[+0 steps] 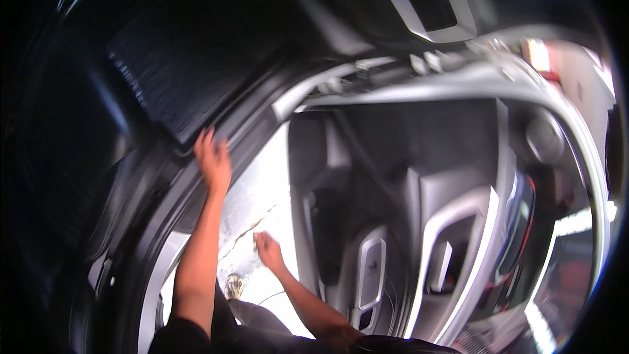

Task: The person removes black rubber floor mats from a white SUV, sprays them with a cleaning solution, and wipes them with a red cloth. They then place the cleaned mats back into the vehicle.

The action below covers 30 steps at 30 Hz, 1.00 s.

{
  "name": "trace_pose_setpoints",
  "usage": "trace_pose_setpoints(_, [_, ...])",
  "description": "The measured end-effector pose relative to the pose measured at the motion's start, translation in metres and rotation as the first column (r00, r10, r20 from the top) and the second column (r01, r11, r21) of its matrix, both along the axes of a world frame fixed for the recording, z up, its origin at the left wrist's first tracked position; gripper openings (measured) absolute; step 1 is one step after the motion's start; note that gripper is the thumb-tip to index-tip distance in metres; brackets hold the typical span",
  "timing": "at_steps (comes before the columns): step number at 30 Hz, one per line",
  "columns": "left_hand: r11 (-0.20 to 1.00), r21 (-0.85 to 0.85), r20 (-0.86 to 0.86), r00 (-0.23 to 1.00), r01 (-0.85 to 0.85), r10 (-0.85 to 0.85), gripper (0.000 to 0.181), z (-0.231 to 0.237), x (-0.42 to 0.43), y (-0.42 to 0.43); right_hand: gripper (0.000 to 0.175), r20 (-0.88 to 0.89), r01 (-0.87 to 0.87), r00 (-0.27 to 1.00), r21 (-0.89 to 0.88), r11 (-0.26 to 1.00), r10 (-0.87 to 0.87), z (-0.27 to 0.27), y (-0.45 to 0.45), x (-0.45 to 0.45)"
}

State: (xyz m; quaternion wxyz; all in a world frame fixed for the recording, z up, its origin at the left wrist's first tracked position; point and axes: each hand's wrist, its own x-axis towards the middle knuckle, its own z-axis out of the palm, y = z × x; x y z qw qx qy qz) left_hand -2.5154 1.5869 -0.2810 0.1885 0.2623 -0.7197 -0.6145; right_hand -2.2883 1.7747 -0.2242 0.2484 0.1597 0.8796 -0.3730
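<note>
My left hand (214, 160) reaches to the car's door sill (245, 132), its fingers spread at the corner of a black ribbed floor mat (182, 83) in the footwell. No object shows in it. Lower and to the right, my right hand (268, 250) hangs over the bright floor between the sill and the open car door (373, 172). Its fingers are curled and blurred, and whether something small is between them cannot be told.
The open door's inner panel, with a grey-framed door pull (372, 273) and an armrest (432, 236), stands close on the right. A shoe (235, 286) is on the floor (245, 236). Grey dashboard trim (464, 29) lies at the top.
</note>
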Motion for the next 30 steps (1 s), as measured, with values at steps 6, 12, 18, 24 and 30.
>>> trace_pose_setpoints(6, [1.000, 0.016, 0.154, 0.988, 0.008, -0.010, 0.037, 0.025, 0.271, 0.059, 0.031, 0.129, 0.211, 0.973, -0.137, 0.968, -0.194, 0.068, 0.145, 0.262])
trace_pose_setpoints(12, [0.990, -0.002, 0.246, 0.960, 0.138, -0.133, 0.037, 0.115, 0.458, 0.036, 0.040, 0.427, -0.829, 0.529, 0.078, 0.553, 0.733, 0.152, 0.345, 0.529])
trace_pose_setpoints(18, [0.952, -0.022, 0.427, 0.864, 0.306, -0.268, 0.036, 0.197, 0.626, -0.038, 0.042, -0.397, 0.562, 0.825, 0.507, 0.654, -0.402, 0.382, 0.518, 0.538])
trace_pose_setpoints(24, [0.935, -0.076, 0.519, 0.815, 0.346, -0.259, 0.060, 0.183, 0.768, -0.141, 0.043, -0.807, 0.784, 0.296, -0.099, 0.613, -0.510, 0.503, 0.514, 0.404])
trace_pose_setpoints(30, [0.942, -0.160, 0.510, 0.842, 0.296, -0.177, 0.070, 0.204, 0.872, -0.197, 0.044, -0.766, 0.705, 0.191, -0.328, 0.629, -0.614, 0.454, 0.461, 0.332])
